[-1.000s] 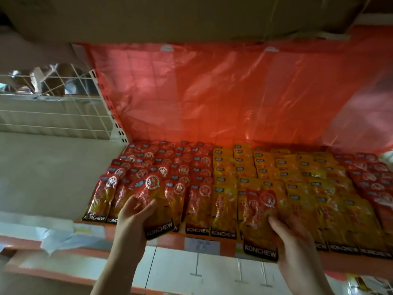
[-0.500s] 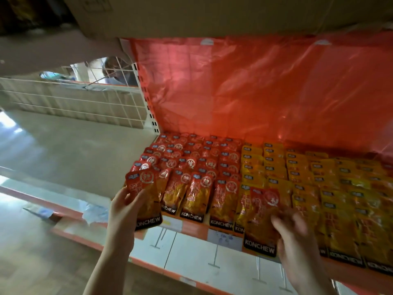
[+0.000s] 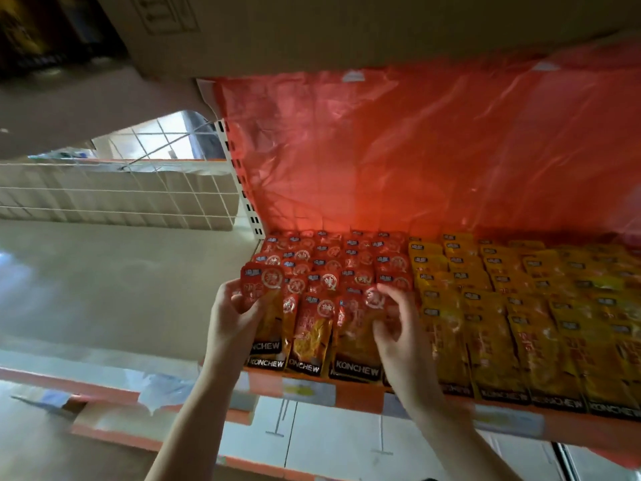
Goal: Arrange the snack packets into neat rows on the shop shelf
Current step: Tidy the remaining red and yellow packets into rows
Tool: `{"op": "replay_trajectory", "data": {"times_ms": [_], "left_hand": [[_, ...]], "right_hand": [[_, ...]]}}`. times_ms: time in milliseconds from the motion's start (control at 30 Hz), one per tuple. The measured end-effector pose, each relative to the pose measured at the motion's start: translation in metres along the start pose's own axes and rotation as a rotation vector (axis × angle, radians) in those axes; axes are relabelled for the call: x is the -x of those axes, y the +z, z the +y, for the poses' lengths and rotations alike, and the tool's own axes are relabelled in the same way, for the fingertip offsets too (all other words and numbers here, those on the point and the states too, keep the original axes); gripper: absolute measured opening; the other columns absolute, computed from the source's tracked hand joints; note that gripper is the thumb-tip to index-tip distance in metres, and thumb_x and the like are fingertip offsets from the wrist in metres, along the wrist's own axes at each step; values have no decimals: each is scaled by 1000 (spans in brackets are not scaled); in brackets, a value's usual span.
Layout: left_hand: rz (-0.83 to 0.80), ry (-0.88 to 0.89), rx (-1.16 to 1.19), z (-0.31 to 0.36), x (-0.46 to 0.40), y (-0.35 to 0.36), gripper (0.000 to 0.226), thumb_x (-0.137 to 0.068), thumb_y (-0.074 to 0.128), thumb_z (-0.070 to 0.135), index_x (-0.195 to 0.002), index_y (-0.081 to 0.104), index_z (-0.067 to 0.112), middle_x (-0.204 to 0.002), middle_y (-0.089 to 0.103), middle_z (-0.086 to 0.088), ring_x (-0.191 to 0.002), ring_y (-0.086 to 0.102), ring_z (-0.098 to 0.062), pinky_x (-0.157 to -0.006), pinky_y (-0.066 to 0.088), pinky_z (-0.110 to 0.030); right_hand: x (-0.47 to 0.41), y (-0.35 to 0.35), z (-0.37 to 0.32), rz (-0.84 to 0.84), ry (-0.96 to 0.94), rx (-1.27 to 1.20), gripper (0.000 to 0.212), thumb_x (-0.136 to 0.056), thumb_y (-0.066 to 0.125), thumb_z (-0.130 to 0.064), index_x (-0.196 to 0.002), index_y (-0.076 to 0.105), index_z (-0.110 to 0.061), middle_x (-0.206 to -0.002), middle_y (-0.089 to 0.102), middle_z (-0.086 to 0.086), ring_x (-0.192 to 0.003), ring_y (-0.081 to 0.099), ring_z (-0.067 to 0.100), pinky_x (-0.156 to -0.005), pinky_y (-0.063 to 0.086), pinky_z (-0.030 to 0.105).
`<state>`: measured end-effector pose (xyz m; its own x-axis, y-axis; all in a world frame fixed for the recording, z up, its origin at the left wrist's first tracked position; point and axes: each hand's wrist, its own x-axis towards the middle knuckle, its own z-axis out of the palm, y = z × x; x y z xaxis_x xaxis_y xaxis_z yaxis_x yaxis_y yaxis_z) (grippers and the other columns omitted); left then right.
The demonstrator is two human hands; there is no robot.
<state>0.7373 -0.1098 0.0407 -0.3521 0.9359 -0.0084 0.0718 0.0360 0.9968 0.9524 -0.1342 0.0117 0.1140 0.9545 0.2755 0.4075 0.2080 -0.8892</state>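
Red snack packets (image 3: pixel 333 269), marked KONCHEW along the lower edge, lay in overlapping rows on the left end of the shop shelf (image 3: pixel 350 394), reaching from its front lip back to the red plastic sheet (image 3: pixel 399 151) hung behind it. One red packet (image 3: pixel 263 289) stood at the shelf's front left corner, gripped at its upper part by the left hand (image 3: pixel 230 321), thumb over its face and fingers curled behind. A second red packet (image 3: pixel 360 328), in the front row to the right of the first, was pinched near its top by the curled fingers of the right hand (image 3: pixel 399 328). Yellow packets (image 3: pixel 520 307) filled the shelf to the right of the red block, also in overlapping rows. A white wire grid (image 3: pixel 121 192) stood left of the shelf; a cardboard box (image 3: pixel 312 26) sat above it.
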Motion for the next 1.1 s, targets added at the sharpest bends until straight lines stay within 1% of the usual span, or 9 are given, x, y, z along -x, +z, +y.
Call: {"op": "replay_trajectory", "data": {"times_ms": [67,167,267,433,600,800,900,967,1100], "left_hand": [[-39,7,-19,-4,-10,-2,32,-79,71,11,-103,52,19,-87,69,-9,-65,67,-12,-54,54,-24],[-73,15,-42,-12,-24,-6,41,-80,70,10,-112,45,19,-93,68,-12,-74,68,-20,-66,57,-38],[-108,26,-97,-18,-38,-6,48,-79,71,12,-116,43,23,-94,68,-8,-82,68,-27,-77,54,-51],[-167,23,-103,-17,-50,-2,49,-78,71,15,-117,43,27,-98,68,-8,-83,68,-22,-77,55,-47],[-201,16,-122,-17,-56,8,56,-78,72,20,-125,41,21,-102,67,-6,-88,67,-19,-78,55,-43],[-201,14,-114,-17,-44,17,45,-86,65,15,-123,41,24,-85,67,-8,-72,64,-25,-68,54,-47],[-171,28,-169,-27,-36,18,44,-87,62,14,-124,41,26,-75,62,-2,-57,56,-11,-55,49,-32],[-172,31,-240,-35,-32,21,47,-86,63,17,-124,38,28,-83,65,1,-62,61,-11,-57,53,-31],[-158,31,-376,-40,-28,26,55,-83,67,32,-122,30,43,-108,65,0,-86,65,-18,-74,55,-46]], "right_hand": [[-6,29,0,-32,-85,113,37,-85,61,3,-115,60,-17,-112,62,0,-104,59,8,-91,38,6],[-12,57,-7,-104,-60,169,32,-87,60,0,-113,62,-18,-105,58,2,-94,54,3,-81,35,-1],[-14,72,-2,-180,-81,295,38,-88,56,1,-121,56,-18,-104,51,0,-89,50,5,-76,36,2],[-18,77,-3,-217,-137,543,42,-86,60,-5,-124,57,-24,-96,42,-2,-98,42,17,-85,48,31],[-29,68,-11,-215,-200,578,28,-88,61,-20,-115,65,-29,-93,37,-5,-95,38,14,-82,47,28],[-63,54,1,-142,-126,619,33,-87,57,-3,-117,63,-16,-97,49,-1,-97,45,17,-86,48,30],[-79,49,5,-265,-81,694,27,-91,57,-16,-116,64,-21,-109,52,1,-106,41,19,-95,40,32],[-87,49,2,-381,-70,764,24,-90,59,-25,-114,64,-24,-116,51,1,-110,38,20,-97,36,33],[-95,55,-1,-513,-68,929,28,-87,62,-29,-114,63,-22,-125,45,3,-120,33,25,-105,30,43]]}}
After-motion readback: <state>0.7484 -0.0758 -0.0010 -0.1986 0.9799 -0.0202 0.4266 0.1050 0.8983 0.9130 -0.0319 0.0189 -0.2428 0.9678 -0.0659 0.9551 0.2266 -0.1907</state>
